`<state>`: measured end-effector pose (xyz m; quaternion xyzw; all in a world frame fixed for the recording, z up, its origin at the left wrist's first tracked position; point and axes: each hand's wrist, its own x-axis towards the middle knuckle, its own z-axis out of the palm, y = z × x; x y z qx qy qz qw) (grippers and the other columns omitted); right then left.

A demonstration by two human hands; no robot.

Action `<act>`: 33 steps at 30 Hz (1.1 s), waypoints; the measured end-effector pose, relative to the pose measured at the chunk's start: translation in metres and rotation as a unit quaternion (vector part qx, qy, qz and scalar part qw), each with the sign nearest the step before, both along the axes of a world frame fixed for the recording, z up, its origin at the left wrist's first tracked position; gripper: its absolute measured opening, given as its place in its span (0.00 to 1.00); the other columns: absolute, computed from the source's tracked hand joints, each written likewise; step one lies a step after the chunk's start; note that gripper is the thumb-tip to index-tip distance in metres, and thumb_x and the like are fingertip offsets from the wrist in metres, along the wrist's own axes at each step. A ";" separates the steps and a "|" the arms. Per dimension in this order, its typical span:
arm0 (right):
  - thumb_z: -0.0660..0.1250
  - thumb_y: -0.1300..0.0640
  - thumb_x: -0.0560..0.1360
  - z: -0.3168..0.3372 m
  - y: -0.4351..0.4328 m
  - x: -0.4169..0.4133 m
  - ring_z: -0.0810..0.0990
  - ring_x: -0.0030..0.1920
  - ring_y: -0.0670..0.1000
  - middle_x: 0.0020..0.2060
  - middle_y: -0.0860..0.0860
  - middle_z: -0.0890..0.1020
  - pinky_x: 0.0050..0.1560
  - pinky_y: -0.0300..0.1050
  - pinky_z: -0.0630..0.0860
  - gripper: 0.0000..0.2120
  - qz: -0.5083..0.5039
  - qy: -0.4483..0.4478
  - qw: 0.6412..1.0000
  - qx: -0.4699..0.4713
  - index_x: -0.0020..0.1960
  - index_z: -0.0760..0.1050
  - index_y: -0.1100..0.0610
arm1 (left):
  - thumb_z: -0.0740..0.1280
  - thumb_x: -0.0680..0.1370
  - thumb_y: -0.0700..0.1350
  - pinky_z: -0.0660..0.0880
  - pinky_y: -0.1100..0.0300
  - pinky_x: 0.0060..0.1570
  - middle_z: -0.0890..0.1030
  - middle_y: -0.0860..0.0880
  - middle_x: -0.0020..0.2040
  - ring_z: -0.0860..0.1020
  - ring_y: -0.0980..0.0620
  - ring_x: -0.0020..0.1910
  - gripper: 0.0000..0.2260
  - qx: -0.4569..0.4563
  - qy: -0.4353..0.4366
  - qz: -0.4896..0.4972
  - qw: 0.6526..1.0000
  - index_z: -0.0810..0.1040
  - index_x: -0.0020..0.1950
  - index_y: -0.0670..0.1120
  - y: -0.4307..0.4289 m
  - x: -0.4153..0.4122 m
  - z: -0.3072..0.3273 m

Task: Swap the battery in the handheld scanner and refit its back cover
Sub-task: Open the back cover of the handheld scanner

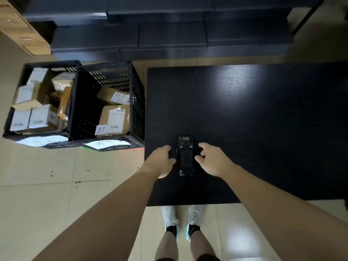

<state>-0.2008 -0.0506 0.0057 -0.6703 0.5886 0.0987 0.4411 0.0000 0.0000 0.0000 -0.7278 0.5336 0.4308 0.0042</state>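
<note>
The black handheld scanner (185, 156) lies back side up on the black table (263, 129), near its front left corner, long axis pointing away from me. My left hand (163, 161) hovers at its left side with fingers spread, the thumb close to the scanner's edge. On the opposite side my right hand (211, 160) is open too, fingers curled slightly toward the device. Neither hand grips it. Whether the back cover is fitted is hard to tell in the dim light.
Two black plastic crates (105, 102) full of cardboard parcels stand on the tiled floor left of the table, with paper labels on their near rims. Dark boxes (169, 34) are stacked behind the table. My feet stand at the table's front edge.
</note>
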 end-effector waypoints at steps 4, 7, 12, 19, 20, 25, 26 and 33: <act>0.63 0.51 0.81 -0.022 -0.012 -0.001 0.78 0.60 0.51 0.56 0.51 0.83 0.59 0.43 0.73 0.27 -0.052 -0.039 0.997 -0.042 0.78 0.61 0.53 | 0.65 0.82 0.46 0.69 0.58 0.60 0.79 0.44 0.61 0.75 0.45 0.62 0.26 -0.067 0.030 0.076 0.994 0.63 0.79 0.47 -0.017 -0.001 -0.012; 0.65 0.50 0.79 -0.043 -0.017 0.000 0.78 0.59 0.49 0.56 0.48 0.81 0.59 0.41 0.72 0.27 -0.093 -0.059 0.992 -0.058 0.76 0.64 0.50 | 0.65 0.81 0.43 0.66 0.64 0.53 0.79 0.54 0.40 0.73 0.52 0.54 0.25 -0.090 0.059 0.110 0.988 0.64 0.79 0.46 -0.026 -0.005 -0.022; 0.66 0.51 0.79 -0.059 -0.020 0.006 0.78 0.56 0.48 0.53 0.45 0.81 0.62 0.44 0.73 0.24 -0.149 -0.100 0.982 -0.049 0.74 0.68 0.48 | 0.65 0.81 0.41 0.69 0.63 0.57 0.76 0.57 0.34 0.75 0.51 0.53 0.25 -0.106 0.082 0.124 0.983 0.65 0.78 0.46 -0.033 -0.008 -0.039; 0.69 0.54 0.78 -0.069 -0.017 0.010 0.78 0.45 0.38 0.56 0.47 0.82 0.47 0.25 0.71 0.21 -0.192 -0.134 0.970 -0.058 0.71 0.74 0.49 | 0.69 0.79 0.44 0.69 0.69 0.47 0.81 0.50 0.47 0.77 0.53 0.48 0.25 -0.104 0.095 0.135 0.981 0.69 0.76 0.50 -0.034 -0.011 -0.058; 0.69 0.54 0.78 -0.069 -0.016 0.009 0.79 0.45 0.40 0.55 0.48 0.82 0.51 0.29 0.73 0.21 -0.200 -0.145 0.967 -0.059 0.70 0.74 0.50 | 0.70 0.78 0.44 0.69 0.72 0.44 0.82 0.49 0.46 0.78 0.53 0.46 0.24 -0.109 0.098 0.144 0.979 0.70 0.74 0.50 -0.034 -0.010 -0.060; 0.70 0.55 0.77 -0.071 -0.015 0.009 0.80 0.47 0.43 0.52 0.48 0.83 0.56 0.35 0.74 0.21 -0.221 -0.166 0.959 -0.059 0.69 0.76 0.51 | 0.71 0.77 0.42 0.80 0.55 0.55 0.84 0.48 0.41 0.84 0.50 0.43 0.22 -0.105 0.146 0.193 0.964 0.75 0.72 0.49 -0.034 -0.006 -0.064; 0.70 0.55 0.77 -0.071 -0.015 0.009 0.80 0.47 0.42 0.51 0.47 0.83 0.54 0.33 0.73 0.20 -0.223 -0.167 0.959 -0.059 0.69 0.76 0.51 | 0.71 0.78 0.41 0.80 0.53 0.56 0.85 0.48 0.41 0.84 0.50 0.42 0.22 -0.103 0.158 0.201 0.961 0.75 0.72 0.48 -0.034 -0.005 -0.064; 0.70 0.54 0.77 -0.074 -0.014 0.007 0.81 0.49 0.43 0.53 0.47 0.83 0.59 0.41 0.77 0.20 -0.227 -0.169 0.958 -0.051 0.69 0.76 0.50 | 0.74 0.76 0.39 0.80 0.54 0.56 0.84 0.44 0.37 0.81 0.54 0.35 0.26 -0.091 0.209 0.208 0.951 0.74 0.73 0.44 -0.034 0.000 -0.063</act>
